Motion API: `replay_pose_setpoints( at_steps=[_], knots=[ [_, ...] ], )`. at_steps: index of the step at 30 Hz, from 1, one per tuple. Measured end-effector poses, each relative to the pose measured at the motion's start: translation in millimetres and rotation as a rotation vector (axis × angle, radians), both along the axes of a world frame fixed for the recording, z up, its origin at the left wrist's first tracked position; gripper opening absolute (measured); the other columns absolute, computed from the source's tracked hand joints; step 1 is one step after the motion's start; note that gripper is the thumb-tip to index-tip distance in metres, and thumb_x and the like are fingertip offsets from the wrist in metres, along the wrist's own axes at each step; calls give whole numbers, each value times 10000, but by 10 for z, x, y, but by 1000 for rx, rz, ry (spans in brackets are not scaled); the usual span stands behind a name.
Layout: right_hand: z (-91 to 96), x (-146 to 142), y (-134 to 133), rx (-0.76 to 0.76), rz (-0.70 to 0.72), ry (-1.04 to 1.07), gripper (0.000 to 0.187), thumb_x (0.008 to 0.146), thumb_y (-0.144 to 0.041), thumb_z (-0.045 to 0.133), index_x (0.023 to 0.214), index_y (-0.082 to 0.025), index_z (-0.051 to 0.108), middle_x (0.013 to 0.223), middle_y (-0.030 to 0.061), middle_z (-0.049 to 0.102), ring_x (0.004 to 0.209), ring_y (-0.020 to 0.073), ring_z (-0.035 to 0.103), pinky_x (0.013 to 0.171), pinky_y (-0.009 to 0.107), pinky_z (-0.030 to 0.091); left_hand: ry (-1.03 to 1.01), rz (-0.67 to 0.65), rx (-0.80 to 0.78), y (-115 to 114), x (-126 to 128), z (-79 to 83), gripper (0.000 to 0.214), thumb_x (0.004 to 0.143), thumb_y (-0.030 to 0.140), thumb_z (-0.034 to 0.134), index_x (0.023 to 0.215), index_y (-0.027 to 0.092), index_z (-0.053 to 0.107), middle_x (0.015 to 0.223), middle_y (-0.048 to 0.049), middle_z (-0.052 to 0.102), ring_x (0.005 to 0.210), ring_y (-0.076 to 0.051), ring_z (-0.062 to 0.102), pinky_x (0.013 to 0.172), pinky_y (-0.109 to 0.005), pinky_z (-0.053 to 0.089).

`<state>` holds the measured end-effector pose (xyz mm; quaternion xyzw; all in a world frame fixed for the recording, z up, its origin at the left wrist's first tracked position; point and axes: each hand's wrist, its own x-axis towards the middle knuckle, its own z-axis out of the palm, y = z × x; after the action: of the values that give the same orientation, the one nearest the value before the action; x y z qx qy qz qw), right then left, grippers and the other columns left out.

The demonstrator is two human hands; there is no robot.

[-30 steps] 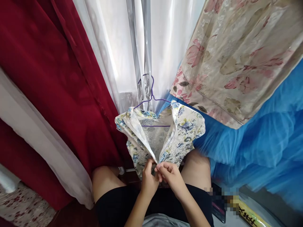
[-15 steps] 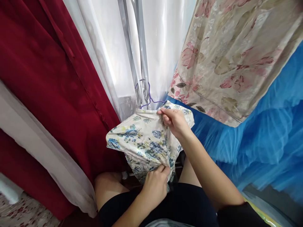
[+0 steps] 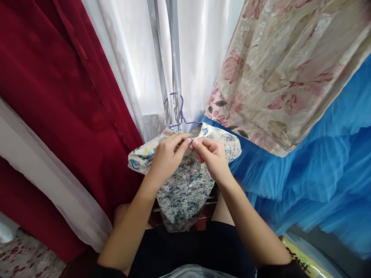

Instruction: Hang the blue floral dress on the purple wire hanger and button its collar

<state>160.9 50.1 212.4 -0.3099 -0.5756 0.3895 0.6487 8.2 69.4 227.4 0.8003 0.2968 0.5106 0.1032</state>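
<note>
A white shirt with blue, green and yellow flowers hangs from a purple hanger in front of me. At the front of its neckline my left hand pinches the cloth between thumb and fingers. Right beside it, fingertips almost touching, my right hand pinches the other side of the neck opening. A tiny dark spot shows between the fingertips, too small to name. Below the hands the shirt front hangs down between my knees, its upper middle partly covered by my hands.
The hanger hooks onto a grey metal stand before a white curtain. Dark red cloth hangs at left. On the right are a beige floral cloth and blue tulle. A yellow package lies lower right.
My left hand has moved up from the lower shirt front to the neckline, meeting my right hand. The shirt front now hangs straighter, and the neck opening shows.
</note>
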Motion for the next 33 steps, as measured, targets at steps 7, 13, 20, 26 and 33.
replay_pose_setpoints(
  at_steps=[7, 13, 20, 26, 33],
  knots=[
    [-426, -18, 174, -62, -96, -21, 328, 833, -450, 707, 684, -161, 666, 542, -35, 479, 479, 85, 323, 472, 253, 203, -282, 214, 189, 27, -87, 144, 197, 988, 294, 599, 885, 160, 702, 731, -2, 662, 689, -126, 618, 673, -230, 465],
    [-797, -65, -144, -229, -36, 64, 308, 834, -396, 686, 628, -171, 646, 477, -55, 407, 460, 87, 282, 475, 261, 184, -959, 344, -22, 424, -974, -127, 240, 899, 366, 688, 794, 161, 619, 679, 44, 536, 646, -94, 545, 672, -201, 472],
    [-1148, -237, -306, -392, 95, 306, 278, 838, -389, 699, 690, -154, 685, 432, -73, 381, 431, 77, 271, 464, 250, 220, -1428, 230, -781, 494, -1086, -1290, 381, 928, 357, 609, 654, 188, 405, 660, 23, 527, 662, -143, 588, 793, -332, 522],
    [-1669, 354, -192, -519, -68, 947, 158, 730, -228, 691, 682, -212, 541, 446, -131, 234, 391, 68, 192, 388, 200, 266, -1379, 85, -962, 161, -410, -1788, 199, 827, 312, 762, 853, 185, 611, 935, -48, 668, 939, -222, 690, 977, -462, 504],
    [-1734, 548, -234, -577, -58, 977, 175, 732, -242, 713, 730, -209, 541, 494, -106, 313, 432, 80, 341, 434, 213, 387, -1267, -236, -960, 5, -45, -1390, 361, 721, 393, 870, 893, 168, 646, 965, -56, 731, 834, -175, 700, 780, -302, 563]
  ],
)
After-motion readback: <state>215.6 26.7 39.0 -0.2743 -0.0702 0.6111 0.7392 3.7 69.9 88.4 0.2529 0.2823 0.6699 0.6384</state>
